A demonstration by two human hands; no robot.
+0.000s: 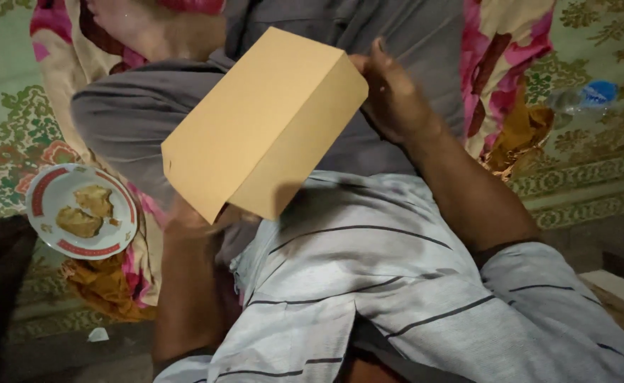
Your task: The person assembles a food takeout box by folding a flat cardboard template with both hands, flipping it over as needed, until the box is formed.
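Observation:
A plain tan cardboard box (262, 120), long and rectangular, is held tilted above my lap. My right hand (393, 96) grips its upper far end, fingers against the end face. My left hand (184, 216) holds the lower near corner from below and is mostly hidden behind the box. Beneath the box are my grey trousers (141, 106) and my light striped shirt (368, 269). A bare foot (148, 25) shows at the top left.
A white plate with red rim (113, 234) holds pieces of fried food (85, 213) at the left, on a green patterned mat (7, 113). A pink floral cloth (503, 50) lies under my legs. A clear plastic bottle (581, 96) lies at the right.

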